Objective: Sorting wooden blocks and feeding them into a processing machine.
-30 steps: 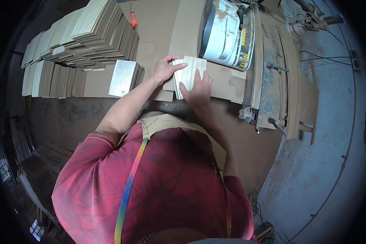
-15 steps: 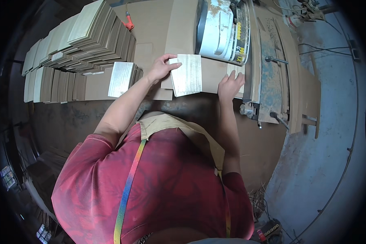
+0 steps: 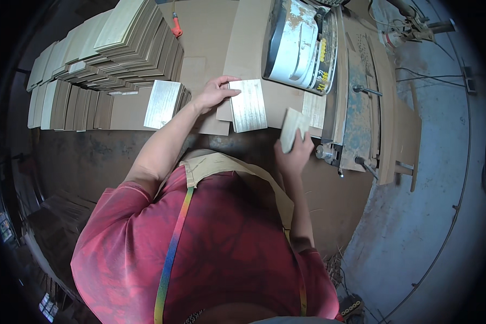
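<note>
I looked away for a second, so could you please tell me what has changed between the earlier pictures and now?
The right hand left the pale board, swung out to the right, and now holds a small pale piece nearer the body. The left hand stayed on the board's left edge; the stacks of boards and the machine are unchanged.

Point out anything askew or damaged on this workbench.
Nothing clearly damaged. The stacks of wooden pieces at the left lean and fan out unevenly. The left hand rests on a flat piece; the right hand holds another.

left hand (image 3: 215, 93) flat, right hand (image 3: 292, 154) gripping
</note>
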Tool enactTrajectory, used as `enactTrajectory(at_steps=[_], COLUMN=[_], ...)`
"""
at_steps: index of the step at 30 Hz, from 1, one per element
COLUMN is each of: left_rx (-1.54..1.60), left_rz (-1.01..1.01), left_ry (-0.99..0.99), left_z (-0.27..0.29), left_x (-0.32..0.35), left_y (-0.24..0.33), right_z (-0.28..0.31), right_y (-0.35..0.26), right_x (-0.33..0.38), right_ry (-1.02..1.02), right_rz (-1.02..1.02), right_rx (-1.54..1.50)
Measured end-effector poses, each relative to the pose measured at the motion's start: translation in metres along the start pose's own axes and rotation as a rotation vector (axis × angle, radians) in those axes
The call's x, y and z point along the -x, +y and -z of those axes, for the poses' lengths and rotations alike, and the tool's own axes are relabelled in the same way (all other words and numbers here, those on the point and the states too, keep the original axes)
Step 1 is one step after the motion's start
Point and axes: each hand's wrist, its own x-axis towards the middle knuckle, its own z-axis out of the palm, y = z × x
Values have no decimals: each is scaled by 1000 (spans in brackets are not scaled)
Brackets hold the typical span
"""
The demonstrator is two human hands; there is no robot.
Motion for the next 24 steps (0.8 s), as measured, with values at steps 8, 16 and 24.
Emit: enactTrajectory(at_steps=[8, 16, 24], left_rx=[123, 156, 35], left_rz=[33, 5, -41], left_ry=[-179, -184, -77], left_z=[17, 15, 12], left_x=[4, 3, -19], left_y=[20, 7, -10], right_z=[-8, -4, -65], right_y=[24, 40, 71], right_x=[-7, -3, -77], right_ry=[22, 51, 233], right_rz=[65, 110, 142], right_rx=[54, 124, 377])
